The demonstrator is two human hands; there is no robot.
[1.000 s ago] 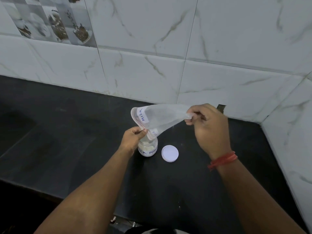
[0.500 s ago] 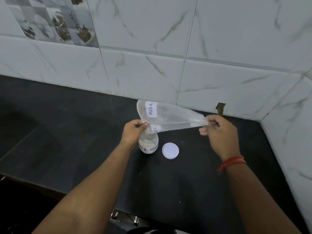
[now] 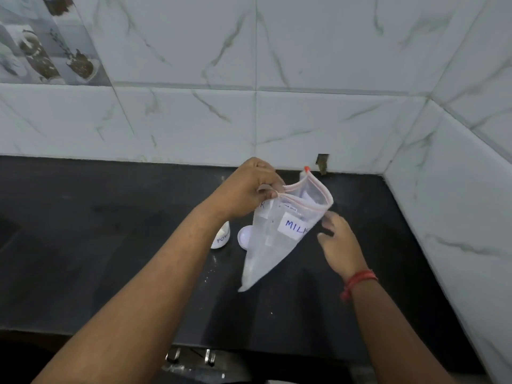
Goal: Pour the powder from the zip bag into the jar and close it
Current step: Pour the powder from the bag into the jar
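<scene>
Black stone counter (image 3: 116, 245) ran back to a wall of white marble-look tiles (image 3: 318, 126), w/ a second tiled wall closing the corner on the right. A picture tile (image 3: 41, 42) w/ dark food shapes sat top left. A small dark notch (image 3: 322, 162) showed at the wall base, near the corner. White specks (image 3: 206, 278) were scattered on the counter by the left forearm.

Jar (image 3: 221, 237) stood on the counter, mostly hidden behind the left wrist; pale powder inside, part of a handwritten label showing, mouth not visible. White round lid (image 3: 245, 237) lay flat just beside the jar, to its right, partly behind the bag, so the jar wasn't capped.

Zip bag (image 3: 273, 245) hung in the air above the counter, mouth up & gaping, red zip strip along the rim, bottom corner pointing down; a "MILK" label on its front. Looked nearly empty. Left hand (image 3: 249, 192) was pinched tight on the bag's top edge at the zip. Right hand (image 3: 336, 242) was next to the bag's right side, fingers spread & loose, blurred; couldn't tell if it touched the plastic. Red thread band (image 3: 358, 281) on the right wrist
</scene>
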